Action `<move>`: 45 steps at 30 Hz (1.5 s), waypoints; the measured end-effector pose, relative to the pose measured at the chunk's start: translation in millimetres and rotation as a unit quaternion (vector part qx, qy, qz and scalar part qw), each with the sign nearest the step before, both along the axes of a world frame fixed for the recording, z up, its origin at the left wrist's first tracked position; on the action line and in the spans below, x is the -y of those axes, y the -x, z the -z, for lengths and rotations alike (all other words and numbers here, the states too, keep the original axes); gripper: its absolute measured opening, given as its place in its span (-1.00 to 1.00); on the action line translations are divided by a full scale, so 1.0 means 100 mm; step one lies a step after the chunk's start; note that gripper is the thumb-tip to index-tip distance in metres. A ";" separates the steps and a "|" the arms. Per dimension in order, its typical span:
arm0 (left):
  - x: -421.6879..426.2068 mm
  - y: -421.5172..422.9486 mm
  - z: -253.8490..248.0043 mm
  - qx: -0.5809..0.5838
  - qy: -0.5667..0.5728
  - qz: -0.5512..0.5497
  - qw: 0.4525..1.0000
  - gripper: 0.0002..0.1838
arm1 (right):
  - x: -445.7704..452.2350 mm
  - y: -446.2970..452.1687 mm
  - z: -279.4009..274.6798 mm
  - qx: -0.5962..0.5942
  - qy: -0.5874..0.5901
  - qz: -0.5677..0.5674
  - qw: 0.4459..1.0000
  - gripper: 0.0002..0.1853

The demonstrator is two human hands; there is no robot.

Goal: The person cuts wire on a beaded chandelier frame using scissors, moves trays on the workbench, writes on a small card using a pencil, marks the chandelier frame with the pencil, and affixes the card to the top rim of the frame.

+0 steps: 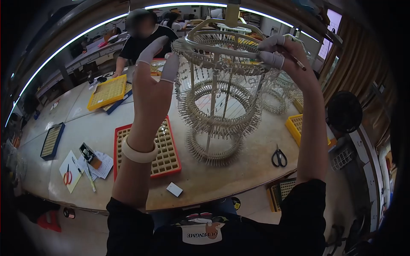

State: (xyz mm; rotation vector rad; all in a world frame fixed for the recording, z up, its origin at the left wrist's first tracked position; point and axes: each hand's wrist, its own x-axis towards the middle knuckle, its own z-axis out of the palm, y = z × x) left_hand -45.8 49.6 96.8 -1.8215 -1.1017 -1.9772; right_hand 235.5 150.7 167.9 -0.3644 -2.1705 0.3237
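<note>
A tiered metal hanging rack point(220, 121) stands in front of me, its stacked rings lined with many small clips or hooks. Small pieces dangle under the upper ring. My left hand point(156, 81) is raised at the upper ring's left side, thumb and forefinger apart, in pale grey finger cots. Whether it touches the ring I cannot tell. At the ring's right edge is my right hand point(291, 57), its cot-covered thumb and finger close together there. A thin stick-like tool point(298, 63) lies across that hand, held in its curled fingers. Anything between the fingertips is too small to make out.
A red-rimmed compartment tray point(176, 160) lies left of the rack, yellow trays point(106, 92) point(294, 128) farther out. Black-handled scissors point(279, 158), red-handled scissors point(67, 177), a small white box point(174, 189) and a dark blue tray point(52, 141) rest on the table. Another person point(149, 38) works opposite.
</note>
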 end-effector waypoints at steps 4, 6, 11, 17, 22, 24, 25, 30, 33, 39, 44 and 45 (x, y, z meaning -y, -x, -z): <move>0.00 -0.04 0.04 -0.033 0.000 -0.041 0.999 -0.50 | 0.00 0.01 0.03 -0.018 0.019 0.005 1.000 -0.75; 0.00 -0.07 0.05 -0.030 0.003 -0.032 0.999 -0.48 | 0.00 0.00 0.04 -0.027 0.020 0.005 0.999 -0.75; -0.01 -0.25 0.03 -0.081 -0.053 -0.040 0.995 -0.40 | 0.02 -0.02 0.03 -0.008 0.024 0.027 0.999 -0.72; -0.08 -0.35 -0.05 -0.107 -0.091 -0.063 0.988 -0.34 | 0.05 -0.01 0.05 -0.013 0.022 0.037 0.999 -0.74; -0.10 -0.37 -0.06 -0.109 -0.085 -0.059 0.989 -0.36 | 0.08 0.00 0.05 -0.017 0.003 0.043 0.999 -0.73; -0.11 -0.35 -0.05 -0.105 -0.079 -0.051 0.990 -0.36 | 0.09 0.00 0.06 -0.019 -0.019 0.040 0.999 -0.74; -0.11 -0.34 -0.05 -0.113 -0.087 -0.058 0.988 -0.36 | 0.11 0.01 0.05 -0.017 -0.024 0.053 0.998 -0.75; -0.12 -0.33 -0.05 -0.128 -0.086 -0.031 0.988 -0.32 | 0.15 0.02 0.06 -0.021 -0.013 0.070 0.997 -0.77; -0.09 -0.44 -0.08 -0.109 -0.086 0.002 0.990 -0.31 | 0.21 0.03 0.05 -0.006 -0.058 0.099 0.993 -0.78; -0.09 -0.49 -0.14 -0.151 -0.106 -0.083 0.979 -0.30 | 0.28 0.08 0.10 -0.054 -0.022 0.089 0.994 -0.79; -0.11 -0.48 -0.15 -0.154 -0.135 -0.065 0.977 -0.32 | 0.42 0.12 0.06 -0.034 -0.043 0.148 0.987 -0.80; -0.11 -0.49 -0.15 -0.155 -0.134 -0.064 0.977 -0.32 | 0.43 0.14 0.07 -0.034 -0.043 0.149 0.987 -0.80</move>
